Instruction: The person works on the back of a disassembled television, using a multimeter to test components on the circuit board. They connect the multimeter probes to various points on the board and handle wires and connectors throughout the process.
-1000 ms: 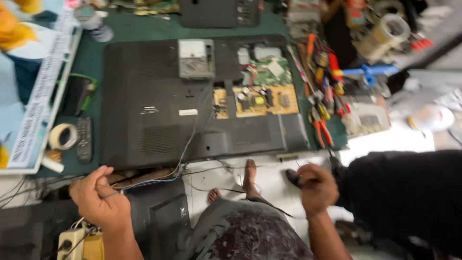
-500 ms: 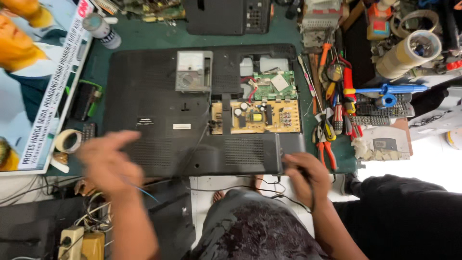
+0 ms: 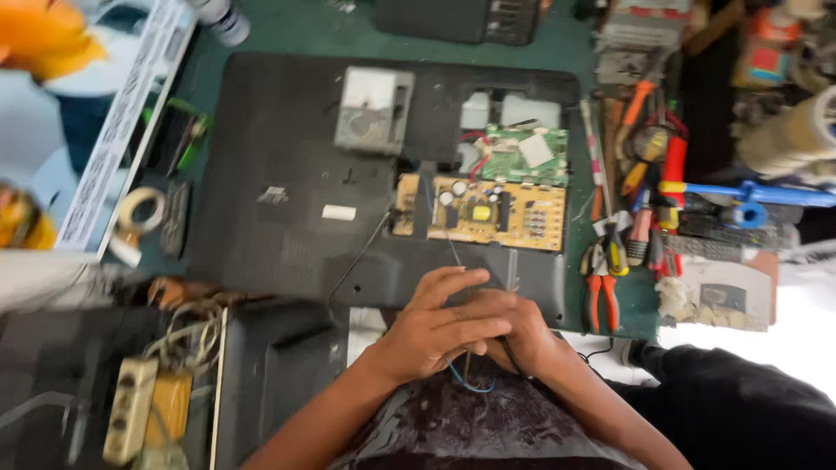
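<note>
1. The left hand [image 3: 440, 329] and right hand [image 3: 514, 335] met at the near edge of the black television back panel [image 3: 287, 226], the left laid over the right, fingers curled; both closed around a thin dark probe [image 3: 468, 365] and a blue wire [image 3: 466, 383], though which hand gripped which could not be told.
2. The panel lay flat on the green table [image 3: 305, 35], filling most of its middle; a narrow green margin remained at the far and right edges.
3. Just beyond the hands sat the exposed tan circuit board [image 3: 488, 213], with a smaller green circuit board [image 3: 522, 157] touching its far side.
4. A grey analogue meter [image 3: 374, 109] rested on the panel, well left of the green board.
5. Right of the panel, red-handled pliers [image 3: 599, 296] and assorted screwdrivers [image 3: 649, 165] crowded the table edge.
6. At left lay a roll of tape [image 3: 139, 209]; nearer, a cream power strip [image 3: 131, 409] amid tangled cables.
7. Surfaces: matt plastic panel, glossy tool handles.
</note>
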